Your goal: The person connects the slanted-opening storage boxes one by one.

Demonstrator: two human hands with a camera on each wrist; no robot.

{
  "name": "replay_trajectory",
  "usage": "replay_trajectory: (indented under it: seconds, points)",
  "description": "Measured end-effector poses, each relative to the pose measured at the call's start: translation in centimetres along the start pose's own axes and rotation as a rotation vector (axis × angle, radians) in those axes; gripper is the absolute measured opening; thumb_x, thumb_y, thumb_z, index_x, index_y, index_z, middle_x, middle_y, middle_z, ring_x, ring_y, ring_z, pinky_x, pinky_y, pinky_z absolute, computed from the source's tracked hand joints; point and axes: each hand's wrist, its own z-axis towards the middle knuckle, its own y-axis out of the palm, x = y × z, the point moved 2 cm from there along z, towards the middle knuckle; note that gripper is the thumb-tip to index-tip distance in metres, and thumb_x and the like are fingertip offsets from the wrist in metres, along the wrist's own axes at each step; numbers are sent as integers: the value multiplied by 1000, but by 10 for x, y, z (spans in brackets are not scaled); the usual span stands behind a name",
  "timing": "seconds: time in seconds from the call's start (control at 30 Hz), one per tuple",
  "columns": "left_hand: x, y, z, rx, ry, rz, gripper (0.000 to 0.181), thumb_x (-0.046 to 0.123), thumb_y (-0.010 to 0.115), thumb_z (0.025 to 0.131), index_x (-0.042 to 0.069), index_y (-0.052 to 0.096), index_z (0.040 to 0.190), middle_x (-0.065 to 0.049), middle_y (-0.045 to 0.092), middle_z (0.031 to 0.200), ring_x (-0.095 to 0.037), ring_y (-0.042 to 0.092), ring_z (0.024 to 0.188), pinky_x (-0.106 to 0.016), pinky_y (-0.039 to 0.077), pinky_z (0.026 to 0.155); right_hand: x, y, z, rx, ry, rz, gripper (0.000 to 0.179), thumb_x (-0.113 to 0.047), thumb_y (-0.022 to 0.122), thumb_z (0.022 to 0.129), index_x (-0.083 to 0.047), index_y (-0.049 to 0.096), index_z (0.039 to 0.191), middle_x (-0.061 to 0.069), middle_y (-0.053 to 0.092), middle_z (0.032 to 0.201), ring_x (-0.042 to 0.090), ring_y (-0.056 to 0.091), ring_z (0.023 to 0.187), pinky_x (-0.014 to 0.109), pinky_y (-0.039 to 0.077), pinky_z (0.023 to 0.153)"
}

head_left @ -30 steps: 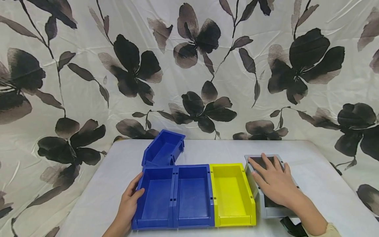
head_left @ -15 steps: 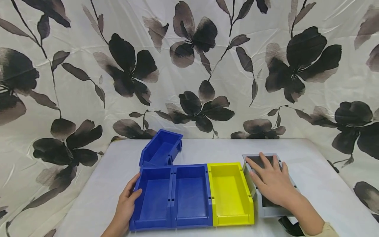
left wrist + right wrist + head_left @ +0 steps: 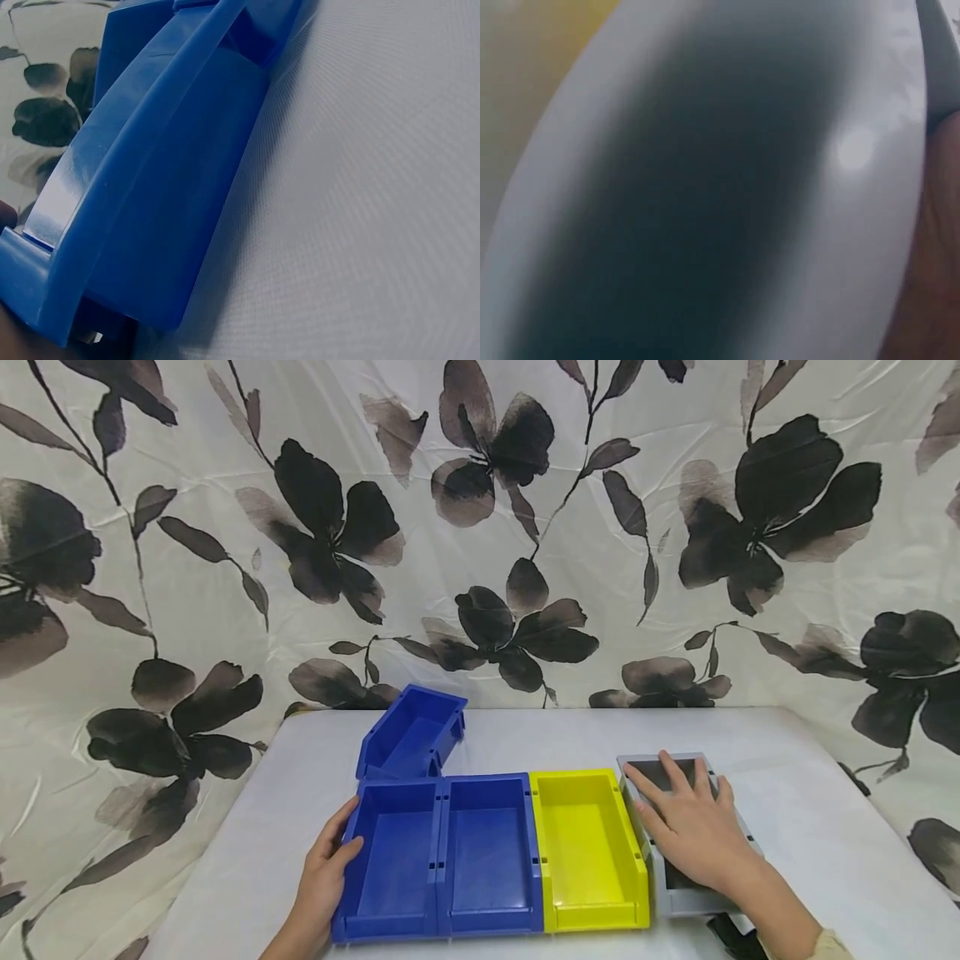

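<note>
Over at the left, the left hand point(image 3: 322, 872) has the outer wall of a rectangular blue plastic bin point(image 3: 393, 860) in its grip, thumb over the rim and fingers outside. That bin sits towards the near part of the white table point(image 3: 825, 860), long axis running from the far edge towards the viewer, low lip facing near. In the left wrist view its blue side wall leans across, white tabletop beside it.

Right behind it, a second blue plastic bin, the rear one point(image 3: 412, 731), lies askew by the far edge, left of that edge's middle; its long axis slants from near left to far right, and its near end blocks the way straight back.

Moving right, a matching blue middle bin point(image 3: 489, 860) sits wall to wall with the first, same heading, and a bright yellow plastic bin point(image 3: 588, 847) presses up next, lip also near.

Then comes a grey plastic bin with a dark interior point(image 3: 686, 903), just beside the yellow one, its long axis also front to back, towards the table's right edge. The right hand point(image 3: 693, 827) lies over it, fingers spread and nearly straight, gripping nothing and hiding much of the inside. Below, a black object point(image 3: 735, 937) pokes out by the forearm, partly hidden.
</note>
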Motion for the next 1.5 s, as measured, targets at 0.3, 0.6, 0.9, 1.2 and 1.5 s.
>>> replay_trajectory:
  seconds: [0.3, 0.6, 0.9, 1.2, 1.5]
  points:
    - [-5, 8, -6, -29, -14, -73, 54, 14, 43, 103, 18, 26, 154, -11, 13, 160, -36, 19, 141, -54, 26, 108, 6, 28, -11, -6, 34, -69, 61, -61, 28, 99, -32, 33, 152, 25, 22, 155, 65, 10, 132, 82, 7, 91]
    - [-3, 1, -6, -13, 4, -34, 53, 12, 42, 103, 17, 28, 153, -10, 14, 159, -34, 18, 142, -39, 31, 107, 1, 35, -10, 7, 41, -32, 61, -62, 28, 99, -33, 33, 152, 24, 21, 155, 65, 8, 133, 82, 2, 92]
    - [-1, 0, -2, -7, 9, -13, 53, 12, 42, 103, 18, 28, 153, -8, 14, 160, -31, 14, 144, -40, 26, 109, 1, 31, -6, 30, 32, -42, 63, -63, 31, 98, -30, 37, 151, 25, 25, 154, 66, 11, 132, 81, 6, 93]
    - [1, 2, -4, 0, -7, -36, 54, 11, 44, 102, 18, 28, 153, -10, 15, 160, -32, 21, 141, -35, 34, 102, 2, 28, -5, 46, 33, -64, 64, -65, 33, 96, -29, 40, 149, 24, 29, 152, 66, 15, 130, 81, 12, 91]
    - [1, 0, -3, 42, -19, -27, 66, -6, 45, 90, 18, 34, 151, -11, 28, 153, -34, 37, 130, -37, 45, 91, 2, 28, -3, 40, 25, -81, 60, -63, 37, 97, -31, 43, 148, 25, 31, 151, 66, 18, 129, 83, 16, 88]
